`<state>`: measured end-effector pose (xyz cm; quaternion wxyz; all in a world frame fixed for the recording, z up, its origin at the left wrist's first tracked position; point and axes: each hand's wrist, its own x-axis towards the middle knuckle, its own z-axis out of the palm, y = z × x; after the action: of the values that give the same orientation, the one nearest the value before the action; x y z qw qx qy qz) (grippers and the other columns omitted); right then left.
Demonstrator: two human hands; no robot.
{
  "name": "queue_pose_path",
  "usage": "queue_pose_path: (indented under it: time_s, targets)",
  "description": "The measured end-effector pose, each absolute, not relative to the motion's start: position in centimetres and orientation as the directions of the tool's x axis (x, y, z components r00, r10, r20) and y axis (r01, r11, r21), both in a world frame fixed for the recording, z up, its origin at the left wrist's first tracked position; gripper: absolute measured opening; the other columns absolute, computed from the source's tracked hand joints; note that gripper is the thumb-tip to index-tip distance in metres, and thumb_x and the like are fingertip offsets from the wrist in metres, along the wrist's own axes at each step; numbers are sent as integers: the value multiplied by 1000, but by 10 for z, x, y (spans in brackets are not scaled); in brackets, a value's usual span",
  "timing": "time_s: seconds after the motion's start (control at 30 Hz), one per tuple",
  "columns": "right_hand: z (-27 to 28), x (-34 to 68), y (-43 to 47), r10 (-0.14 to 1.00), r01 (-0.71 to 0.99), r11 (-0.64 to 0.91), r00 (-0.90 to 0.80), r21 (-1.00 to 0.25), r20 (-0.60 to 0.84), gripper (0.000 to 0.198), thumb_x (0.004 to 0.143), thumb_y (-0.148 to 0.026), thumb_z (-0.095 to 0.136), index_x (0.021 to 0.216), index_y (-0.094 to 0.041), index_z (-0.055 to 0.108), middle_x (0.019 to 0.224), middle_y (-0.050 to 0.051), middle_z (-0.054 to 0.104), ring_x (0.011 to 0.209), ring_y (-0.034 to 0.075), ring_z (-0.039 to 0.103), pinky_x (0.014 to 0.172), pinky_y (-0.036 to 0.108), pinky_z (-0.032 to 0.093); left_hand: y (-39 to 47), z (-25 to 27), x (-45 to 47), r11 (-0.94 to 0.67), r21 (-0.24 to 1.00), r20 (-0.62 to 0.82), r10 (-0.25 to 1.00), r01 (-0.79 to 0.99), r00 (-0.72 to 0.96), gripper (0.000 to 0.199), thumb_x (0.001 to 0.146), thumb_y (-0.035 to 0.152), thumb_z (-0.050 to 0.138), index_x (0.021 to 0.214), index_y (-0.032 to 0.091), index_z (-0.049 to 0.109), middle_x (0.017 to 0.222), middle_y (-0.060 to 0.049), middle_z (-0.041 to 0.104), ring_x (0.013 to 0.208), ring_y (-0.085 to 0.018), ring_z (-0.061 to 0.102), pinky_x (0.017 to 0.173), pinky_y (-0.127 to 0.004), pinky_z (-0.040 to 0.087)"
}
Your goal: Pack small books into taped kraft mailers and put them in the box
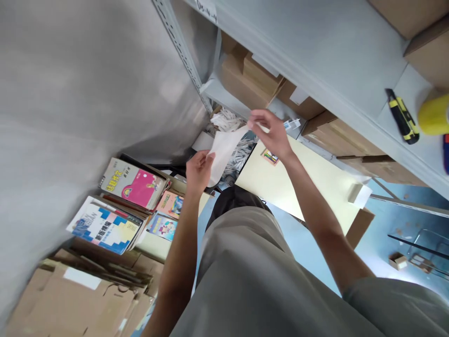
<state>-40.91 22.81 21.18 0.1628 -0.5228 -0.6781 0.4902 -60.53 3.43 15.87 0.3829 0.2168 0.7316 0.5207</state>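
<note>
A sheet of white paper (pixel 223 152) hangs between my two hands, slightly curved. My left hand (pixel 199 169) pinches its lower left edge between thumb and fingers. At the upper right corner, my right hand (pixel 272 133) has thumb and fingertips closed on the sheet. Below and behind the paper is a heap of crumpled white strips (pixel 242 157), partly hidden by it. Under my right wrist, a small colourful card or packet (pixel 270 157) lies on the cream tabletop (pixel 315 175).
Stacked books (pixel 136 183) and a blue-and-white book (pixel 107 227) lie at left, above flattened cardboard (pixel 77 299). Shelves at upper right hold cardboard boxes (pixel 245 77), a utility knife (pixel 402 116) and a yellow roll (pixel 435 115). A small white box (pixel 360 195) stands at the table's edge.
</note>
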Motion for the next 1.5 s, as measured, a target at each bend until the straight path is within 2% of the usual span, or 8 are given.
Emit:
queue_pose_path:
  time_s: [0.1, 0.23, 0.4, 0.53, 0.67, 0.93, 1.2, 1.5]
  targets:
    - [178, -376, 232, 944, 543, -105, -209, -833, -255, 46, 109, -57, 72, 144, -28, 72, 147, 14, 80, 144, 27, 73, 117, 43, 63, 29, 155, -624, 364, 895, -444, 659, -259, -607, 34, 90, 53, 92, 88, 23, 77, 80, -1, 72, 80, -21, 69, 73, -28, 55]
    - [112, -372, 211, 817, 547, -354, -214, -759, -535, 74, 91, -63, 92, 150, -25, 68, 153, 20, 78, 143, 28, 75, 116, 41, 63, 20, 146, -642, 362, 869, -494, 611, -337, -618, 46, 81, 62, 97, 87, 22, 76, 80, -1, 74, 76, -19, 69, 70, -27, 54]
    - [44, -411, 193, 868, 608, -315, -126, -729, -480, 118, 77, -59, 102, 177, -24, 50, 175, 23, 58, 173, 41, 44, 137, 60, 46, 12, 133, -662, 397, 865, -499, 613, -308, -612, 61, 65, 74, 100, 84, 22, 74, 73, -1, 70, 71, -19, 66, 65, -27, 50]
    - [10, -420, 219, 979, 614, -162, 3, -772, -203, 84, 99, -41, 81, 176, -23, 52, 179, 23, 51, 174, 37, 44, 141, 59, 45, 2, 129, -680, 429, 873, -473, 626, -233, -620, 65, 60, 76, 100, 84, 21, 76, 73, -1, 70, 65, -16, 59, 60, -26, 45]
    - [2, -395, 250, 997, 735, 65, -15, -674, 80, 32, 113, -26, 54, 133, -22, 78, 164, 21, 64, 164, 36, 56, 140, 64, 46, -7, 122, -688, 451, 874, -458, 634, -184, -623, 60, 69, 76, 94, 90, 22, 77, 77, -1, 71, 67, -17, 61, 62, -28, 47]
    - [105, -272, 215, 913, 888, 281, -131, -363, 387, 14, 103, -26, 59, 108, -25, 72, 148, 14, 76, 167, 43, 51, 138, 87, 32, 12, 112, -679, 459, 886, -321, 705, 62, -632, 51, 83, 71, 75, 96, 22, 74, 86, -4, 74, 80, -21, 68, 73, -30, 53]
    - [261, -152, 116, 940, 977, 167, -116, -134, 322, 13, 95, -24, 62, 99, -28, 74, 97, 3, 79, 114, 33, 80, 145, 84, 23, 78, 113, -622, 335, 874, -215, 916, 353, -338, 36, 96, 56, 72, 106, 22, 77, 96, -6, 83, 94, -25, 80, 85, -32, 66]
    - [274, -54, 52, 966, 984, 5, 42, -179, 256, 22, 99, -20, 57, 105, -28, 76, 96, 3, 78, 100, 28, 75, 144, 80, 28, 113, 88, -516, 164, 747, -135, 986, 644, -95, 27, 103, 35, 59, 112, 21, 79, 120, -15, 85, 111, -31, 81, 107, -43, 66]
